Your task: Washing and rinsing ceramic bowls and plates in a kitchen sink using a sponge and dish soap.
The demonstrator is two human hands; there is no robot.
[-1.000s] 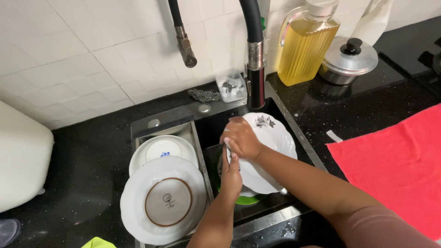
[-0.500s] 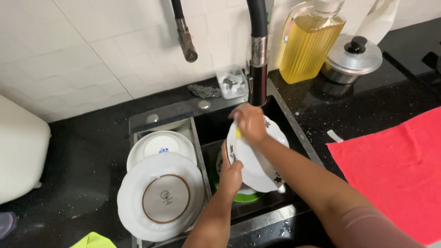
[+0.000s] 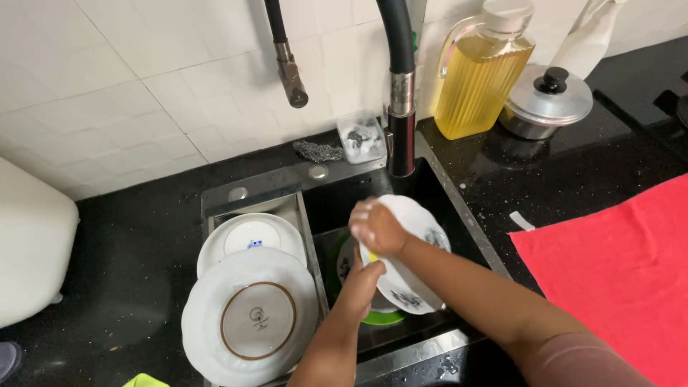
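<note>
A white plate (image 3: pixel 423 247) with a dark flower pattern is tilted on edge over the black sink basin (image 3: pixel 337 204), under the black faucet (image 3: pixel 400 93). My left hand (image 3: pixel 360 281) grips its lower left rim from below. My right hand (image 3: pixel 376 228), soapy, presses on the plate's upper left face with its fingers closed on what looks like a yellow sponge (image 3: pixel 372 257), of which only a small bit shows. Under the plate lies something green (image 3: pixel 381 319) with another patterned dish (image 3: pixel 345 264) beside it.
Two white plates (image 3: pixel 247 322) (image 3: pixel 249 235) lie upside down in the left sink tray. A steel scrubber (image 3: pixel 316 150) and a small clear container (image 3: pixel 362 136) sit behind the sink. On the right counter are an oil jug (image 3: pixel 480 72), a lidded steel pot (image 3: pixel 548 97) and a red cloth (image 3: pixel 616 265).
My right hand went up to the plate's top edge and has come back down onto its upper left face. The plate has tipped a little; my left hand keeps its hold.
</note>
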